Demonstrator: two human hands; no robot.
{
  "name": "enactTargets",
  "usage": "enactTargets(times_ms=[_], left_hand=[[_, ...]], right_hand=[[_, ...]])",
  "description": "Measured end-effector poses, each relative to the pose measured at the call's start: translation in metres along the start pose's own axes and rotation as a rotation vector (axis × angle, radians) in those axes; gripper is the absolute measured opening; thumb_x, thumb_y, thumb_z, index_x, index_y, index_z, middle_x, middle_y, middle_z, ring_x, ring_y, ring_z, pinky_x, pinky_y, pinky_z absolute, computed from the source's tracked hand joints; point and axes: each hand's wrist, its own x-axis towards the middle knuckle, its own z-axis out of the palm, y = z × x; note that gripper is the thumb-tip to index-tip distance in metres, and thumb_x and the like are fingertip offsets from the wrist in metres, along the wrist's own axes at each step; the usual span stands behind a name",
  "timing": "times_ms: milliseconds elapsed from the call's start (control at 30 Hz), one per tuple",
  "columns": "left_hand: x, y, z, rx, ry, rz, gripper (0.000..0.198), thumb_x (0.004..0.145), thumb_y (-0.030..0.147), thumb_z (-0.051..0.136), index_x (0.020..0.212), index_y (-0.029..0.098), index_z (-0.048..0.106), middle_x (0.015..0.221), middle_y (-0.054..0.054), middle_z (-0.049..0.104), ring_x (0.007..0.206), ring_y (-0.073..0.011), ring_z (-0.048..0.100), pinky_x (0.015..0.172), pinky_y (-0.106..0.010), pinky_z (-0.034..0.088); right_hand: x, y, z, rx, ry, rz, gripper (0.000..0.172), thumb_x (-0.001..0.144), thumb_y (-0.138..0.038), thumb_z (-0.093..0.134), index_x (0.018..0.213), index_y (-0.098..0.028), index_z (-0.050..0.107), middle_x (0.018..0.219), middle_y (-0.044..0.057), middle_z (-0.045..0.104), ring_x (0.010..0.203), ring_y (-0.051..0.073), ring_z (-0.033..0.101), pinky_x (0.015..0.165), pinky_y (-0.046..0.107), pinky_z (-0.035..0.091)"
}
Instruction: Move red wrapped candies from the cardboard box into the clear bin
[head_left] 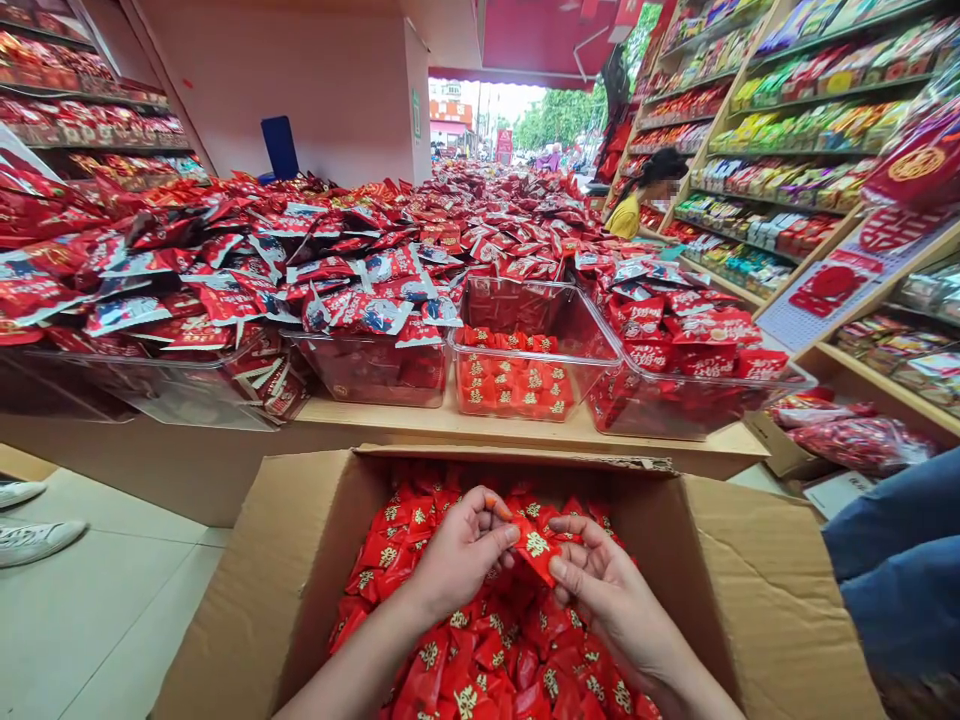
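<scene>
Between my two hands is a small red packet [535, 545] with a gold printed character, held above an open cardboard box [307, 540]. My left hand [471, 545] pinches its left end between thumb and fingers. On the right side, my right hand [596, 570] grips the packet's lower right edge with thumb and fingertips. Beneath both hands, many matching red packets [427, 655] fill the box. Straight ahead, a clear plastic bin [600, 350] holds rows of similar red packets [514, 385] at its bottom.
Other clear bins [690, 405] heaped with red and white packets [360, 300] line a wooden display ledge [375, 418]. Shelves of coloured packets [817, 125] rise at the right. A person in yellow [624, 215] is behind them. Blue-trousered legs [900, 560] are close on my right; white shoes [41, 540] stand left.
</scene>
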Motion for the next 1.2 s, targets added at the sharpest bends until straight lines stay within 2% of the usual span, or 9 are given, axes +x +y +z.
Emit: enactTargets(times_ms=[167,300,433,567,633,733,900,1067,1200], left_hand=[[-0.003,-0.008,0.012,-0.169,0.026,-0.016,0.029,0.070,0.036,0.063,0.089,0.021,0.047,0.072,0.004,0.056,0.063,-0.0095,0.055,0.057,-0.022,0.044],[-0.008,-0.012,0.018,-0.265,-0.002,-0.077,0.019,0.071,0.027,0.064,0.082,0.017,0.051,0.074,0.002,0.058,0.068,-0.0102,0.055,0.065,-0.024,0.044],[-0.010,-0.013,0.015,-0.148,-0.082,-0.045,0.027,0.069,0.020,0.066,0.090,0.017,0.050,0.074,0.001,0.059,0.073,-0.0129,0.055,0.066,-0.025,0.042],[-0.012,-0.015,0.014,0.077,-0.199,0.035,0.031,0.072,0.019,0.061,0.099,0.021,0.044,0.067,0.005,0.056,0.066,-0.0109,0.053,0.063,-0.024,0.039],[-0.012,-0.015,0.015,0.132,-0.125,0.030,0.031,0.069,0.018,0.064,0.095,0.020,0.046,0.067,0.005,0.056,0.062,-0.0099,0.050,0.060,-0.023,0.038],[-0.010,-0.013,0.015,0.152,-0.027,0.003,0.020,0.065,0.021,0.067,0.080,0.017,0.054,0.067,0.003,0.058,0.063,-0.0112,0.052,0.061,-0.024,0.040],[-0.006,-0.012,0.012,0.149,-0.049,0.003,0.017,0.062,0.023,0.069,0.076,0.015,0.063,0.070,-0.001,0.065,0.067,-0.0150,0.057,0.065,-0.027,0.043],[-0.005,-0.012,0.013,0.084,0.057,0.007,0.011,0.060,0.022,0.070,0.062,0.015,0.063,0.060,0.001,0.064,0.059,-0.0124,0.054,0.061,-0.024,0.043],[-0.006,-0.012,0.016,0.086,0.134,0.041,0.011,0.063,0.023,0.068,0.061,0.015,0.062,0.057,0.003,0.060,0.057,-0.0106,0.051,0.057,-0.022,0.041]], right_hand=[[0.004,0.007,0.008,0.031,0.122,-0.124,0.035,0.067,-0.027,0.069,0.095,-0.019,0.048,0.060,-0.006,0.054,0.053,0.008,0.050,0.056,0.021,0.040],[0.003,0.013,0.009,-0.125,0.118,-0.168,0.027,0.069,-0.030,0.066,0.090,-0.019,0.052,0.065,-0.002,0.058,0.064,0.012,0.054,0.065,0.026,0.043],[0.004,0.012,0.004,-0.246,0.193,-0.209,0.028,0.068,-0.034,0.065,0.091,-0.019,0.058,0.082,0.004,0.061,0.075,0.017,0.055,0.070,0.029,0.045],[0.007,0.009,0.000,-0.320,0.125,-0.205,0.020,0.067,-0.035,0.065,0.077,-0.017,0.063,0.073,0.002,0.059,0.069,0.015,0.052,0.063,0.026,0.042],[0.007,0.009,0.001,-0.288,0.151,-0.209,0.019,0.068,-0.035,0.064,0.066,-0.016,0.060,0.066,0.000,0.055,0.064,0.013,0.048,0.060,0.023,0.040],[0.005,0.008,0.003,-0.122,0.215,-0.152,0.020,0.069,-0.036,0.064,0.066,-0.017,0.058,0.062,-0.002,0.053,0.057,0.010,0.044,0.055,0.021,0.038],[0.003,0.005,0.003,-0.081,0.200,-0.113,0.021,0.066,-0.035,0.068,0.077,-0.018,0.061,0.065,-0.002,0.054,0.055,0.010,0.044,0.051,0.021,0.037],[0.003,0.009,0.002,-0.084,0.223,-0.174,0.014,0.069,-0.031,0.066,0.069,-0.018,0.060,0.064,-0.003,0.054,0.060,0.010,0.044,0.057,0.021,0.037],[0.003,0.014,0.004,0.042,0.267,-0.155,0.013,0.068,-0.031,0.067,0.071,-0.020,0.061,0.070,-0.002,0.058,0.066,0.011,0.048,0.059,0.022,0.040]])
